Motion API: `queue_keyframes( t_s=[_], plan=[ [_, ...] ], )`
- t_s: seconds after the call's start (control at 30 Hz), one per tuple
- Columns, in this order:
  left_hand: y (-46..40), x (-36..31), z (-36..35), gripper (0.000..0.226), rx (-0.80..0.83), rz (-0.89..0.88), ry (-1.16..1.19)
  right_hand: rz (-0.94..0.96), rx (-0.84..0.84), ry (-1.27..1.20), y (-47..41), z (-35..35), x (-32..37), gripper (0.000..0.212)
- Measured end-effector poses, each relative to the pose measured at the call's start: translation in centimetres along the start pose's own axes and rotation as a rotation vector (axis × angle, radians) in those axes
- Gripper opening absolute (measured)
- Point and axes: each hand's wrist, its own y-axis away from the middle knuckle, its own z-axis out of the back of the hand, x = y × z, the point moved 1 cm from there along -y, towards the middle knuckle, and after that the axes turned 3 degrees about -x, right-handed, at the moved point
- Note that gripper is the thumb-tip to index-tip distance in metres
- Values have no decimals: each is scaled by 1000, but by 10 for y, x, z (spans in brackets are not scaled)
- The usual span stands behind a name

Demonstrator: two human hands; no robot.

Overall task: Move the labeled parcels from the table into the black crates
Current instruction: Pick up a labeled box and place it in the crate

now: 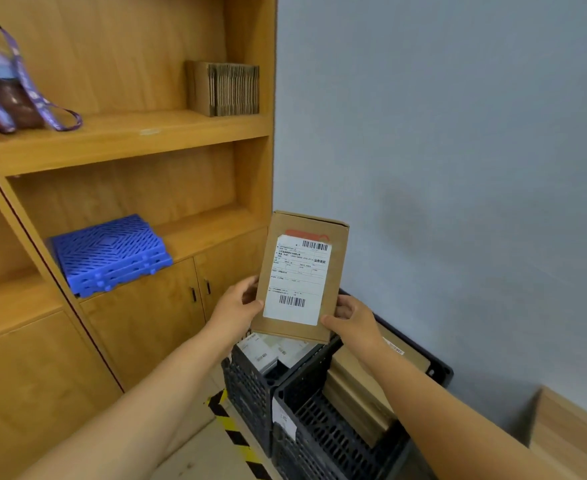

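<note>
The left hand (238,303) and right hand (352,318) pinch the lower edges of a labeled cardboard parcel (302,277), held upright above the black crates (306,403) on the floor. Gripped only at its bottom corners, it could tip or land crooked on parcels already inside. Wooden shelving (126,140) stands left, a grey wall (441,150) behind.

The small print on the cardboard parcel's (304,277) shipping label (297,280) is too fine to read. That parcel and both forearms hide much of the black crates (250,393), whose labeled contents (261,351) show only in part. At the left edge, a blurred purple bag (5,84) is cut off.
</note>
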Motion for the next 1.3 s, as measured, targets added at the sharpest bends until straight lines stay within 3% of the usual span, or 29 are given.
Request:
queue_keyframes(
  t_s=[0.3,0.63,1.17,1.3],
  plan=[
    [-137,-16,-9,50,68,44,-54,-62,-71,-22,-140,-12,8,39],
    [-245,6,-12,48,166,98,-35,-148,-159,56,-225,-40,2,33],
    [-467,107,-10,38,580,158,-178,-531,-305,36,-352,-155,-65,50],
    [-489,161,-28,49,683,204,-281,-652,-358,28,-358,-171,-103,59]
  ],
)
